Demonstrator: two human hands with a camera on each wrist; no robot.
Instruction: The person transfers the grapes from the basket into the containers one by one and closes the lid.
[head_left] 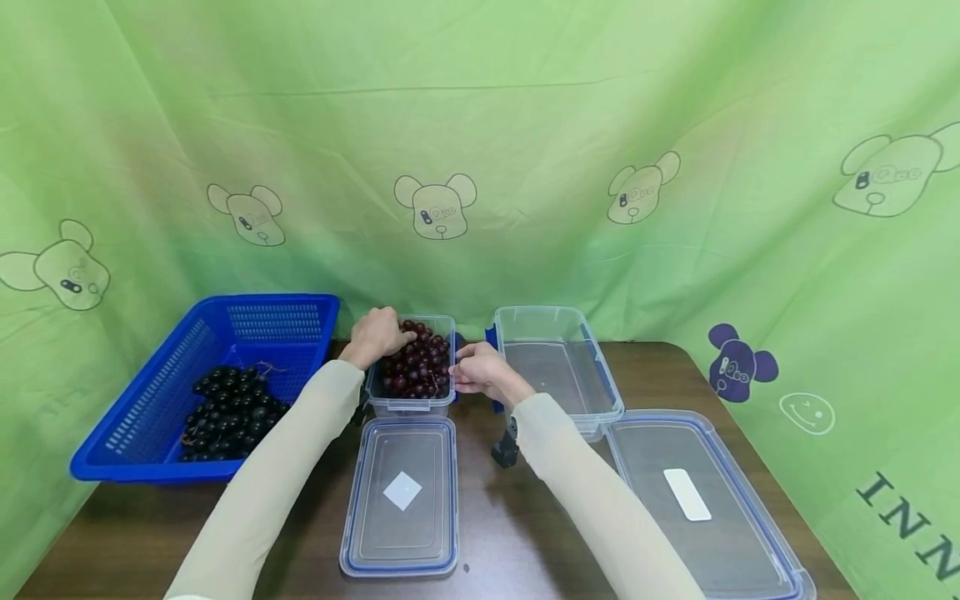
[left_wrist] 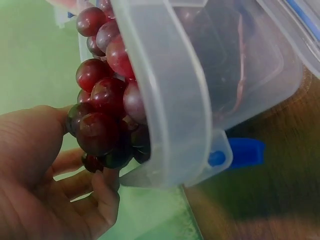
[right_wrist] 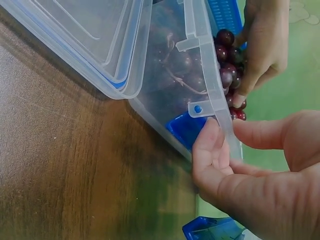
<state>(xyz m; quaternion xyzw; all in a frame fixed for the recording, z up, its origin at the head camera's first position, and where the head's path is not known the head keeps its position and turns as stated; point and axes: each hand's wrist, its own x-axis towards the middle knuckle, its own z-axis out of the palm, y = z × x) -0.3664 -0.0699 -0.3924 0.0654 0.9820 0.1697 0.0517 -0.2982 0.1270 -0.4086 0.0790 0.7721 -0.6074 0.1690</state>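
Observation:
A small clear plastic container [head_left: 408,408] stands upright in the middle, filled with dark red grapes [head_left: 416,367] that rise to its rim. Over its left side, my left hand [head_left: 375,337] holds the grapes; in the left wrist view the thumb touches them and the fingers [left_wrist: 107,200] curl around below. My right hand [head_left: 483,371] pinches the container's right rim, thumb at the inner side and fingers outside by a blue clip [right_wrist: 185,129]. A thin stem shows through the wall.
A blue basket [head_left: 285,318] with black grapes [head_left: 232,412] is at the left. The small lid [head_left: 401,537] lies in front of the container. At the right stand a larger clear container [head_left: 551,375] and its lid [head_left: 727,550]. A green printed cloth [head_left: 525,100] hangs behind.

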